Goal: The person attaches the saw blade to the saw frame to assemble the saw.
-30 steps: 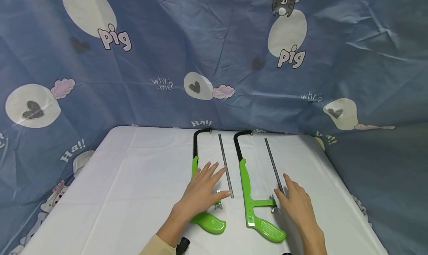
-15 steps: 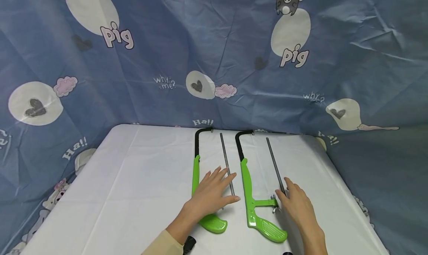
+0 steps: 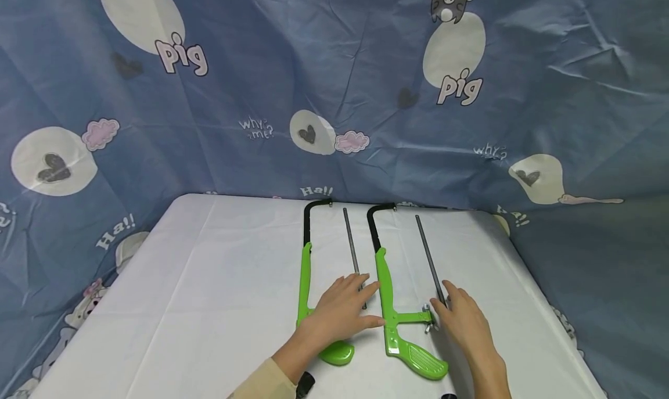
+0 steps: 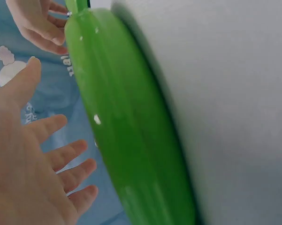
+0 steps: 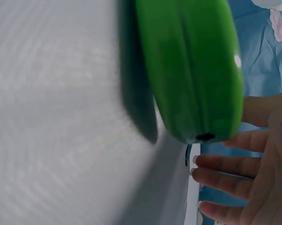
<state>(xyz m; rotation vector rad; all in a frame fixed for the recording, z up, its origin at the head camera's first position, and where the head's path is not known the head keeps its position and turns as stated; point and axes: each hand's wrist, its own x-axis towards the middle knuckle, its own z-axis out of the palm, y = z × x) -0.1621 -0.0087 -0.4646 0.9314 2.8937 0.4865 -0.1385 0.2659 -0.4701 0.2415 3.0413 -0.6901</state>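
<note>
Two hacksaw frames with green handles and black bent front ends lie side by side: the left hacksaw frame (image 3: 305, 277) and the right hacksaw frame (image 3: 385, 286). A thin grey rod-like strip (image 3: 351, 233) lies beside the left one, another grey strip (image 3: 429, 254) beside the right one. My left hand (image 3: 342, 309), fingers spread, hovers over the left frame and covers its middle and the strip's lower end; its thumb tip overlaps the right frame. My right hand (image 3: 465, 320), fingers loosely extended, is at the right strip's lower end. A green handle (image 4: 126, 112) fills much of the left wrist view.
A white cloth-covered table (image 3: 209, 283) carries everything. Blue printed fabric (image 3: 235, 85) hangs behind it and along the sides. A small black object (image 3: 305, 384) shows under my left wrist at the bottom edge.
My left hand has moved right and slightly toward me, from the left hacksaw frame across its strip toward the right frame. My right hand has barely moved; the frames and strips stay put.
</note>
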